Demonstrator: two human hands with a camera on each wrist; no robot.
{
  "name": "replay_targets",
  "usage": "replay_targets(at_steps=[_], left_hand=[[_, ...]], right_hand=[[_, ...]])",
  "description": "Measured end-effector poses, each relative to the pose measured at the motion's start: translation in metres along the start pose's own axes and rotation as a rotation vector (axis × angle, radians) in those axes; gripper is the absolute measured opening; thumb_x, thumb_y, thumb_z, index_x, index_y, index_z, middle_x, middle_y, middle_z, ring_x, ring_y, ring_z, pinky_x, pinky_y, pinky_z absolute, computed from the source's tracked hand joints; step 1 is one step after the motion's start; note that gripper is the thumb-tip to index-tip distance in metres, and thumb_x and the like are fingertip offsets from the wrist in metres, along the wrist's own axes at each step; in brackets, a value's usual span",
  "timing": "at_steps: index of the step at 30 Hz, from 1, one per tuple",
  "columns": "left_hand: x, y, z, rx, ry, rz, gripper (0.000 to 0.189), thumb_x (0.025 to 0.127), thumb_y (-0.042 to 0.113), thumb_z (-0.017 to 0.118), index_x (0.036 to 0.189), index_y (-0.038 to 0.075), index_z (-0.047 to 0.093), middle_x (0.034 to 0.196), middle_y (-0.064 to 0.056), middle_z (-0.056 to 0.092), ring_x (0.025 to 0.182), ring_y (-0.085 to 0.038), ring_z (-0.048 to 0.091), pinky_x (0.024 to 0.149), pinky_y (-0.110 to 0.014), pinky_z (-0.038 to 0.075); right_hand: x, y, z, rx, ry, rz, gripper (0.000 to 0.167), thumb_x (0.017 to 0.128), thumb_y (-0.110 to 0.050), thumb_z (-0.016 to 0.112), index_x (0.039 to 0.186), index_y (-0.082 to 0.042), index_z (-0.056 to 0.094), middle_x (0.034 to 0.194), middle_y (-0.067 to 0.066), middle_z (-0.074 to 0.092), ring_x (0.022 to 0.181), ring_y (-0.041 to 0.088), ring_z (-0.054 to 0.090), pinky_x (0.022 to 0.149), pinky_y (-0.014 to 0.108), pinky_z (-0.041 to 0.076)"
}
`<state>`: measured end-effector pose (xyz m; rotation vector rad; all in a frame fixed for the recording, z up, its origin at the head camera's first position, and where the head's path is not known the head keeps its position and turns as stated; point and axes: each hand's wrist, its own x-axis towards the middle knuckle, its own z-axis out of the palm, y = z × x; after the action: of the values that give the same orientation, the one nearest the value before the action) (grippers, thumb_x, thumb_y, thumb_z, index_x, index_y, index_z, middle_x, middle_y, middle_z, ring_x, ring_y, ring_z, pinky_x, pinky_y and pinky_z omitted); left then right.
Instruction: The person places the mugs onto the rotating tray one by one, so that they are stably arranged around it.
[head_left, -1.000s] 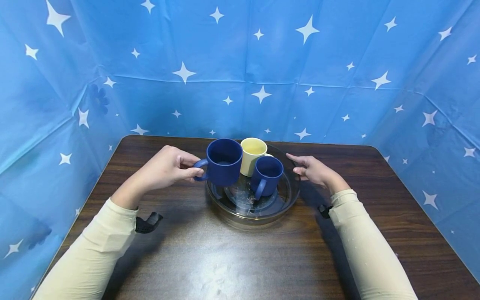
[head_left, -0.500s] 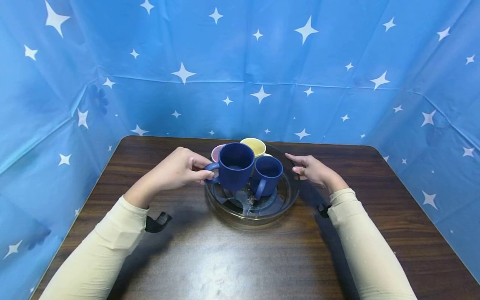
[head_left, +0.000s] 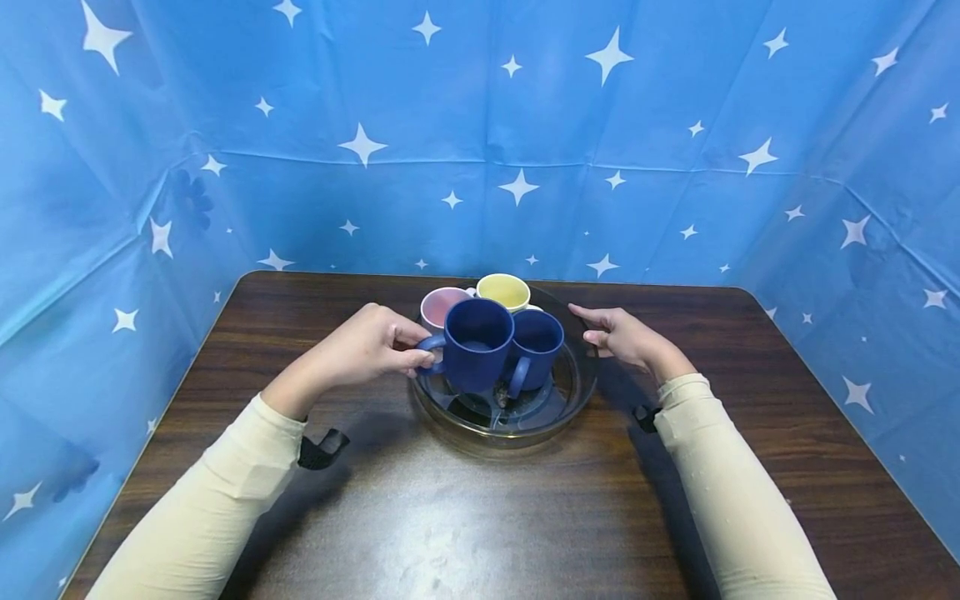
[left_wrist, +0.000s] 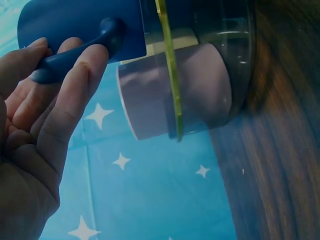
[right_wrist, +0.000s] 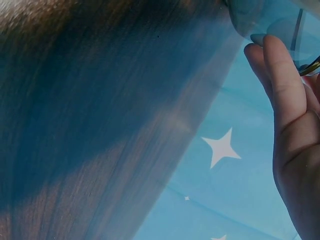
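My left hand (head_left: pixel 369 350) pinches the handle of a dark blue mug (head_left: pixel 477 357) between thumb and fingers. In the left wrist view that mug's base is above the rim of a clear glass bowl (left_wrist: pixel 172 80). Inside the bowl stand a second blue mug (head_left: pixel 542 354), a yellow mug (head_left: pixel 504 293) and a pink mug (head_left: pixel 439 307). The held mug partly covers the pink, yellow and second blue mugs in the head view. At the bowl's right edge my right hand (head_left: pixel 628 337) grips the rim, fingers along the outer wall; its thumb is mostly hidden in the right wrist view.
A dark wood-grain table (head_left: pixel 450 517) bears the bowl near its back edge. Blue cloth (head_left: pixel 420 108) with white stars hangs behind and on both sides. Both wrists wear black straps (head_left: pixel 322 450).
The held blue mug has moved right, toward me and lower, over the front left of the bowl. The pink mug has come into sight behind it. My right hand keeps its place.
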<state>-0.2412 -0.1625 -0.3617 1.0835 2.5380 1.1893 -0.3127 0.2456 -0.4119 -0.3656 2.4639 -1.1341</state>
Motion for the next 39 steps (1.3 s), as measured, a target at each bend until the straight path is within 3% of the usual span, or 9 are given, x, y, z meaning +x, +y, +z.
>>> replay_targets(at_steps=[4,8,16,22,29,33,36,39], left_hand=[[0.003,-0.004,0.004,0.003,-0.012,0.009,0.008,0.095,0.009,0.072,0.092,0.005,0.079,0.079,0.001,0.075,0.066,-0.017,0.071,0.058,-0.023,0.055],[0.005,-0.008,0.009,0.028,-0.02,0.019,0.008,0.094,0.01,0.073,0.09,0.007,0.079,0.075,0.002,0.074,0.063,-0.01,0.068,0.055,-0.021,0.052],[0.01,-0.013,0.014,0.105,-0.039,0.034,0.012,0.093,0.012,0.074,0.081,0.012,0.075,0.062,0.006,0.067,0.058,-0.012,0.063,0.05,-0.019,0.036],[0.013,-0.017,0.014,0.127,-0.058,0.026,0.012,0.094,0.014,0.074,0.082,0.013,0.075,0.062,0.008,0.066,0.057,-0.008,0.062,0.049,-0.019,0.036],[0.017,-0.017,0.013,0.133,-0.09,0.012,0.01,0.095,0.014,0.073,0.086,0.012,0.078,0.063,0.005,0.068,0.056,-0.005,0.059,0.049,-0.019,0.037],[0.019,-0.018,0.012,0.159,-0.097,0.051,0.009,0.094,0.014,0.074,0.086,0.012,0.078,0.066,0.005,0.07,0.055,-0.002,0.054,0.049,-0.02,0.038],[0.022,-0.019,0.012,0.161,-0.107,0.076,0.009,0.094,0.014,0.074,0.087,0.011,0.078,0.068,0.006,0.072,0.056,-0.003,0.057,0.049,-0.02,0.043],[0.023,-0.021,0.013,0.133,-0.131,0.06,0.009,0.095,0.013,0.072,0.089,0.008,0.078,0.069,0.004,0.072,0.057,-0.009,0.064,0.049,-0.022,0.048]], right_hand=[[0.0,0.001,0.0,0.006,0.003,0.003,0.058,0.107,-0.004,0.044,0.161,-0.016,0.028,0.164,0.024,0.023,0.125,0.042,0.058,0.099,0.048,0.05],[-0.001,0.0,0.001,0.0,0.004,0.007,0.058,0.107,-0.004,0.044,0.161,-0.015,0.028,0.164,0.024,0.022,0.125,0.042,0.058,0.099,0.049,0.05],[-0.001,0.0,0.0,-0.003,0.009,0.008,0.058,0.107,-0.004,0.044,0.161,-0.015,0.028,0.164,0.024,0.023,0.125,0.042,0.059,0.1,0.05,0.05],[0.0,-0.002,0.001,0.011,0.008,0.009,0.058,0.107,-0.003,0.045,0.161,-0.016,0.029,0.165,0.023,0.022,0.129,0.041,0.055,0.101,0.05,0.049],[0.0,-0.001,0.0,-0.005,0.005,0.013,0.058,0.107,-0.004,0.045,0.161,-0.017,0.029,0.165,0.023,0.022,0.122,0.042,0.061,0.1,0.05,0.049],[0.0,-0.002,0.0,0.017,0.003,0.006,0.058,0.107,-0.003,0.045,0.161,-0.016,0.03,0.165,0.022,0.022,0.124,0.042,0.059,0.101,0.05,0.049],[0.0,-0.002,0.0,0.031,0.002,0.006,0.058,0.106,-0.002,0.045,0.161,-0.015,0.029,0.165,0.022,0.021,0.126,0.043,0.057,0.101,0.05,0.048],[-0.001,-0.002,0.0,0.029,0.001,0.01,0.058,0.106,-0.002,0.045,0.161,-0.015,0.029,0.165,0.022,0.021,0.125,0.043,0.058,0.101,0.05,0.049]])
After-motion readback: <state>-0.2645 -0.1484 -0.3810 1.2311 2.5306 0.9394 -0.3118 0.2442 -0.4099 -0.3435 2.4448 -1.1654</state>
